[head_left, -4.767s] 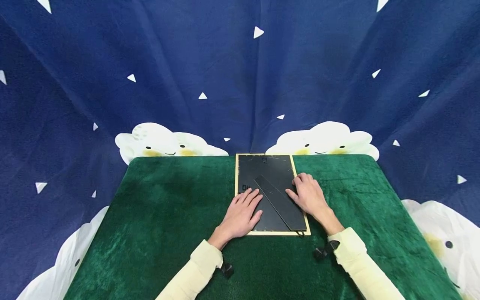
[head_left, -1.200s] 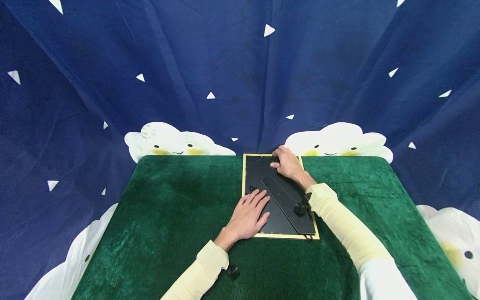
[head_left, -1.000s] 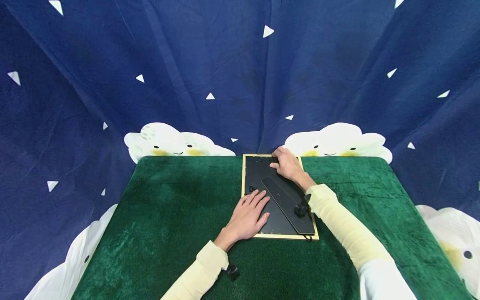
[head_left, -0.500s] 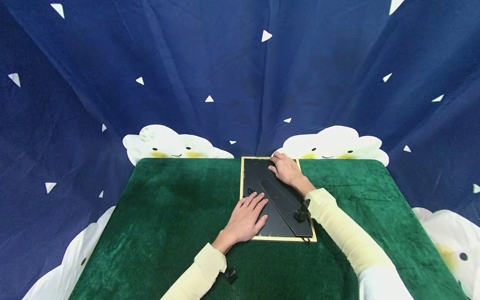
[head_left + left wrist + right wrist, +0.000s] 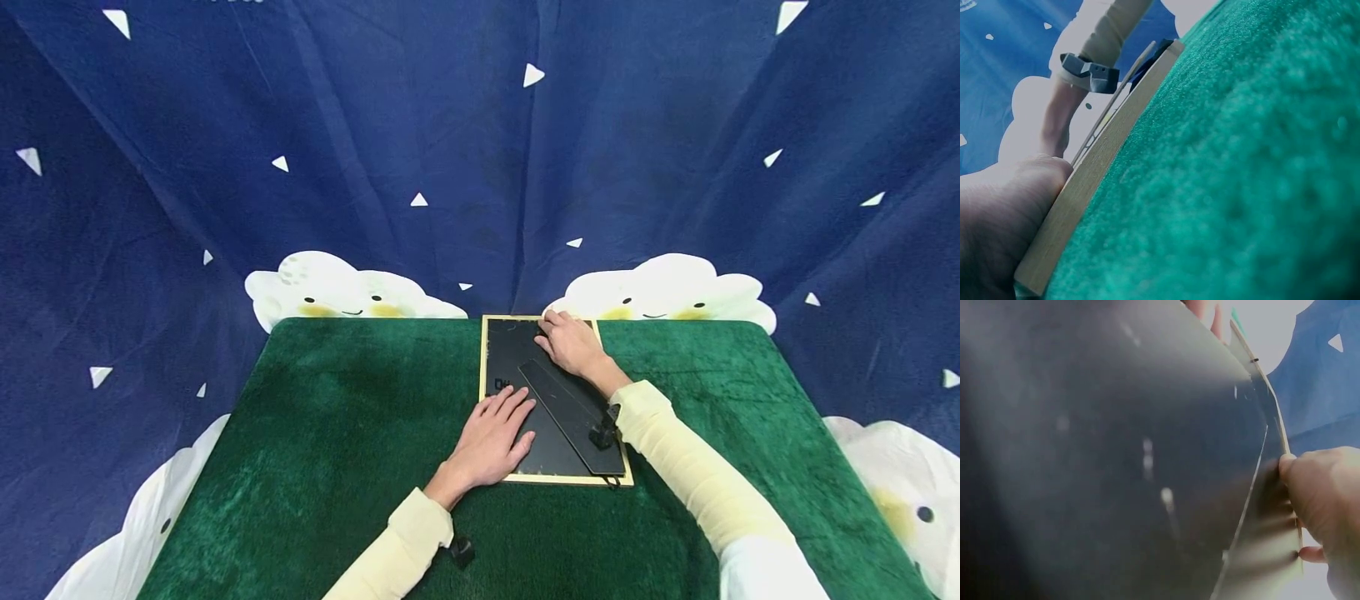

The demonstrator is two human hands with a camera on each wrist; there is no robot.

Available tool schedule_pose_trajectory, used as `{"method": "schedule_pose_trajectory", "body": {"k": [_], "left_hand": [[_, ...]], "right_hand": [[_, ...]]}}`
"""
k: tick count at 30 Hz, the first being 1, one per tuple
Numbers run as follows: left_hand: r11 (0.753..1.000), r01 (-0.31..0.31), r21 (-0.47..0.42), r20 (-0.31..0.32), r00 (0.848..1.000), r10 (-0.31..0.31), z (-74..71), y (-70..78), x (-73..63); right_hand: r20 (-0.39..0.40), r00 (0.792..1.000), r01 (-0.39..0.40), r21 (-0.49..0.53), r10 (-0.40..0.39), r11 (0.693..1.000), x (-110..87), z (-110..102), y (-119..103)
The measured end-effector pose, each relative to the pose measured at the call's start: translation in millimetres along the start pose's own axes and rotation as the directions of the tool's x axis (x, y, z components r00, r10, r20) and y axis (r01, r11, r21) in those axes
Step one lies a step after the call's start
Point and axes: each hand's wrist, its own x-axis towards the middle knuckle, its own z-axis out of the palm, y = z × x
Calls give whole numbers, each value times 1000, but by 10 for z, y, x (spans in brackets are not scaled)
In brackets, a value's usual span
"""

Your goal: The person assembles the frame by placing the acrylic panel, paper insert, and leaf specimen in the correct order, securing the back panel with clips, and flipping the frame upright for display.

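A picture frame point(image 5: 555, 480) with a thin pale wooden rim lies back side up on the green cloth. Its black backing board point(image 5: 510, 350) faces me, and a black easel stand point(image 5: 573, 425) slants across it. Spread over the board's lower left part, my left hand point(image 5: 491, 437) rests with its fingers extended. My right hand point(image 5: 573, 343) is at the frame's top edge, fingers bent over the rim and thumb on the board side. The right wrist view shows that right hand point(image 5: 1325, 500) against the rim. Whatever lies under its fingertips is hidden.
Green plush cloth point(image 5: 360, 400) covers the table. Behind it hangs a blue curtain point(image 5: 420, 125) printed with clouds and white triangles. A small black loop point(image 5: 613, 482) sticks out at the frame's lower right. Black cameras sit at both wrists.
My right hand has gone from the frame's right side up to its top edge. In the last second its fingers have shifted slightly there. My left hand stays in place on the board.
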Motion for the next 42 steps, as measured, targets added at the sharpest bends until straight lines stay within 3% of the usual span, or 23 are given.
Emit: {"method": "schedule_pose_trajectory", "body": {"k": [7, 16, 20, 24, 28, 35, 39, 42], "left_hand": [[1000, -11, 3, -24, 1000, 11, 24, 15, -20], [1000, -4, -18, -21, 1000, 4, -2, 39, -30], [1000, -6, -13, -21, 1000, 5, -11, 52, -41], [1000, -1, -10, -9, 1000, 1, -16, 60, -35], [1000, 4, -25, 11, 1000, -3, -4, 62, -3], [996, 24, -84, -27, 999, -26, 2, 32, -15], [977, 93, -192, -59, 993, -106, -34, 28, -83], [942, 183, -282, -55, 977, -206, -59, 28, -169]], "right_hand": [[-15, 1000, -1, 18, 1, 1000, -23, 27, 18], [-36, 999, -30, 159, 36, 987, -70, 2, 66], [-29, 999, -31, 164, 36, 986, -77, 3, 61], [-4, 1000, -25, 173, 26, 985, -84, -37, 71], [52, 998, -50, 247, 38, 968, -139, -148, 159], [35, 996, -85, 310, 78, 947, -483, -280, 306], [28, 994, -105, 330, 102, 938, -823, -280, 279], [15, 990, -135, 345, 139, 929, -1098, -260, 262]]}}
